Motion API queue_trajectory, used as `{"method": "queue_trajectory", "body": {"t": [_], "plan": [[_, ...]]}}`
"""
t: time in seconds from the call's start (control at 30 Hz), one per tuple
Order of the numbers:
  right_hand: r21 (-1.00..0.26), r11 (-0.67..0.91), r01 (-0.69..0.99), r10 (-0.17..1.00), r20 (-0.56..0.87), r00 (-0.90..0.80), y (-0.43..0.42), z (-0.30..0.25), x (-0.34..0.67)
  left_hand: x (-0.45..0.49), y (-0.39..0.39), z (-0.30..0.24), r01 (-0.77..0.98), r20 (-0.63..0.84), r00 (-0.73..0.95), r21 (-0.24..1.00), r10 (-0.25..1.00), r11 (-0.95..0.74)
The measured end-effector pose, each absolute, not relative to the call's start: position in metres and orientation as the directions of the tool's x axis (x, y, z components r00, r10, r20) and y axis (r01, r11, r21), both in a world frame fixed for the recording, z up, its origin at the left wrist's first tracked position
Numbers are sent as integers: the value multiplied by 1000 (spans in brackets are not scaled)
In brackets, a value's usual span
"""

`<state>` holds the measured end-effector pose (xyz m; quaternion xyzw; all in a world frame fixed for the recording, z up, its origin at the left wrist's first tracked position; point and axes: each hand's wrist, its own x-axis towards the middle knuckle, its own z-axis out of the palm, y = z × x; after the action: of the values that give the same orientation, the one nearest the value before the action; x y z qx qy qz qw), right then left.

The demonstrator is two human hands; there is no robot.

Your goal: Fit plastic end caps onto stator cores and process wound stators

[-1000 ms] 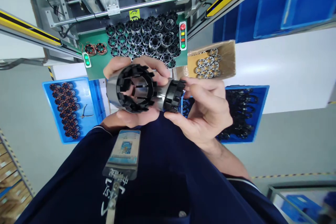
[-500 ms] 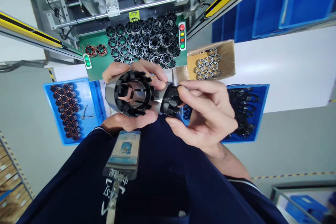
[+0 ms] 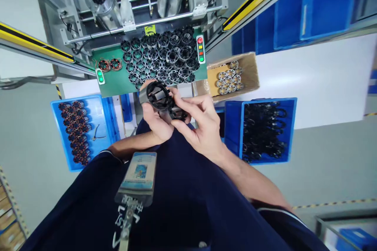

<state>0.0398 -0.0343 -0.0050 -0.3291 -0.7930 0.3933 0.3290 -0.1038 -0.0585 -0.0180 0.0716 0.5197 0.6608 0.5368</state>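
Observation:
Near my chest, my left hand [image 3: 156, 123] is closed around a steel stator core [image 3: 158, 95] with a black slotted plastic end, its open bore facing up. A second stator core [image 3: 178, 113] lies against it on the right, also with a black plastic end. The thumb and fingers of my right hand [image 3: 204, 125] grip that black end. Part of both cores is hidden behind my fingers. Just beyond my hands, several rows of similar black-ended cores [image 3: 156, 54] stand on the green bench top [image 3: 110, 86].
Two copper-wound stators [image 3: 115, 64] sit at the bench's left. A blue tray [image 3: 98, 115] holds wound stators and a pair of snips [image 3: 96, 133]. To the right are a cardboard box [image 3: 250, 71] of metal rings and a blue bin [image 3: 234, 125] of black parts. Machine rails [image 3: 165, 17] cross behind.
Both hands have moved down and away from the camera with the two cores, so they look smaller. The cores stay gripped, and the view has shifted slightly.

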Motion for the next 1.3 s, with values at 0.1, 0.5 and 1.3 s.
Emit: {"method": "queue_trajectory", "body": {"t": [0.1,0.5,1.3], "plan": [[-833,436,341,747,123,-654,-30,11,51,-117,-82,-42,-669,-540,-529,740,655,69],[-834,510,212,703,262,-661,-20,-24,-21,-155,-121,-104,-339,-292,-174,914,940,222],[-631,35,775,719,-522,-458,-72,-166,118,-326,-31,-208,864,-269,-224,390,937,318]]}}
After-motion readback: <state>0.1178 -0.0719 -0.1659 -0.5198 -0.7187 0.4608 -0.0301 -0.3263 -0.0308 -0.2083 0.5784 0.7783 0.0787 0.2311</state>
